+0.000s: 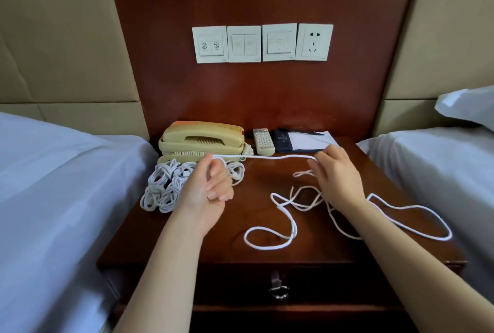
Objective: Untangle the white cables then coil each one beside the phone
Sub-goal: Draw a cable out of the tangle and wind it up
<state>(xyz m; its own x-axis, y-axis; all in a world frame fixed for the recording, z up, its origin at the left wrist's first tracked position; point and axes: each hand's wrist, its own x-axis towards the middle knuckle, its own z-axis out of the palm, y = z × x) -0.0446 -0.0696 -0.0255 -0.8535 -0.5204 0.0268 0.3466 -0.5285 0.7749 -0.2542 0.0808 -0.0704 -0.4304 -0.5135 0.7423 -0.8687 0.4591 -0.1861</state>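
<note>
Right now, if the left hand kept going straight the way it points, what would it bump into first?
Probably the beige telephone, just beyond the left hand that pinches the white cable; the gap between them is hard to judge.

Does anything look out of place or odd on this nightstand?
Only the white cable: its slack sprawls in crossing loops over the nightstand, one loop lying at the right edge by the bed. Finished coils sit by the phone.

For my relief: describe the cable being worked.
On the nightstand between the beds, look right of the phone. The loose cable stretches from left hand to right hand, then sprawls in open loops, unlike the tight coils by the phone.
</note>
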